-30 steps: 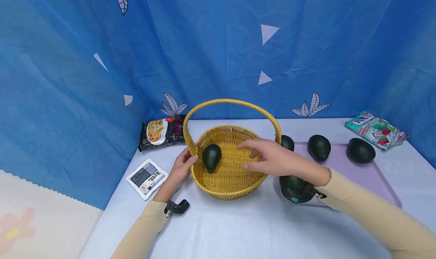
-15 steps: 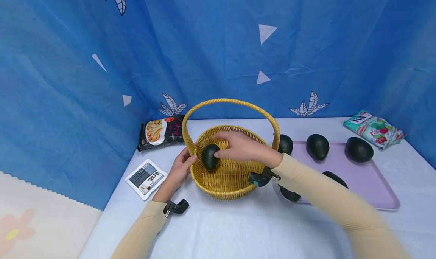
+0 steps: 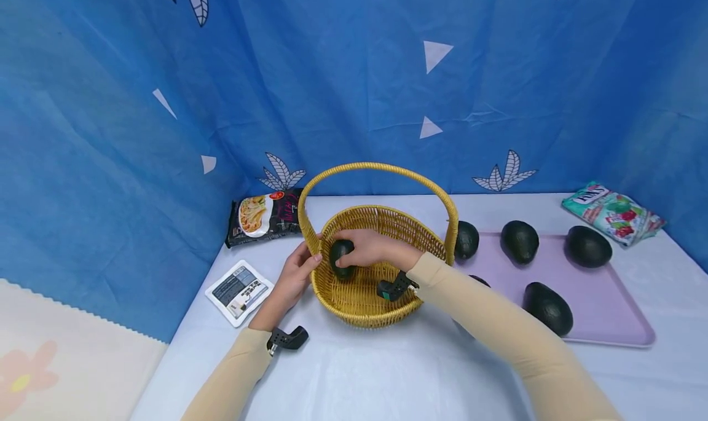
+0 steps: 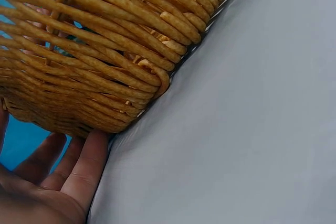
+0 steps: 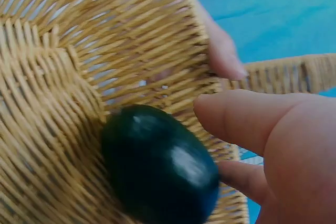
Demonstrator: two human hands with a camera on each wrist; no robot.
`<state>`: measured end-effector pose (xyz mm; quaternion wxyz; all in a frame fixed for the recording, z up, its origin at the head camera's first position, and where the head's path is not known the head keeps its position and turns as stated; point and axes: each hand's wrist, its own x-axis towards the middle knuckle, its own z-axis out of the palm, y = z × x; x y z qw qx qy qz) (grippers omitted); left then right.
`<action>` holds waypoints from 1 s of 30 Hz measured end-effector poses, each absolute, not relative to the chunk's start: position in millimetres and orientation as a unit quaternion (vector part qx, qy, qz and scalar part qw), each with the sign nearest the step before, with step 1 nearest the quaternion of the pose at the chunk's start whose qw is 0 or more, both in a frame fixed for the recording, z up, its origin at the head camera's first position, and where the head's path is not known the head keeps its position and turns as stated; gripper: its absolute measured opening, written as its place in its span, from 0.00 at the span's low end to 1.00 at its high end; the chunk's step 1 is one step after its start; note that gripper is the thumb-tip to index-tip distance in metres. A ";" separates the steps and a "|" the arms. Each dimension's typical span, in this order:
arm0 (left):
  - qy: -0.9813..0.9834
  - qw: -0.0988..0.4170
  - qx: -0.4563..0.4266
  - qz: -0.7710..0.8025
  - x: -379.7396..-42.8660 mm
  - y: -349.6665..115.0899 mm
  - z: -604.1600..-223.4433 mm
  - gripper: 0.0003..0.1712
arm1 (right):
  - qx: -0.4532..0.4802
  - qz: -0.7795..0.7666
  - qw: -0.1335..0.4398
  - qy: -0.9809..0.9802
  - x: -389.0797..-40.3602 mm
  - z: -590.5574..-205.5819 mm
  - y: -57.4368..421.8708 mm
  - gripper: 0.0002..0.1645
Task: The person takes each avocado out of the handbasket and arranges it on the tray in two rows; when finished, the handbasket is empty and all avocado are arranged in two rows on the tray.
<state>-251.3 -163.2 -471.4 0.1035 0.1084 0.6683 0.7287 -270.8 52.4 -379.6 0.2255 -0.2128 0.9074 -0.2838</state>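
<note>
A yellow wicker basket with a tall arched handle stands mid-table. Inside, by its left wall, lies a dark green avocado. My right hand reaches in and holds this avocado between thumb and fingers. In the right wrist view, the avocado lies against the weave, with the thumb close above it and a fingertip at its side. My left hand grips the basket's left side by the handle base, thumb at the rim. From the left wrist view, its fingers press the outer wall low down.
Right of the basket, a lilac tray bears several avocados, one mostly hidden by the right sleeve. A black noodle packet and a white sealed pack lie left. A green FOX'S bag sits at the back right.
My right hand has moved left and down, from over the middle of the basket onto the avocado, and now holds it. The left hand stays at the rim.
</note>
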 end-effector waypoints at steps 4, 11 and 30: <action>0.670 0.106 0.109 0.727 -250.2 -162.2 -469.8 0.34 | -0.219 -0.285 0.213 0.909 -269.1 -387.1 48.4 0.42; 0.672 0.106 0.106 0.725 -248.7 -162.2 -467.2 0.34 | -0.219 -0.293 0.194 0.910 -268.4 -390.5 45.0 0.39; 0.665 0.106 0.099 0.732 -250.1 -162.6 -469.3 0.34 | -0.242 -0.285 0.191 0.907 -264.7 -382.9 50.9 0.35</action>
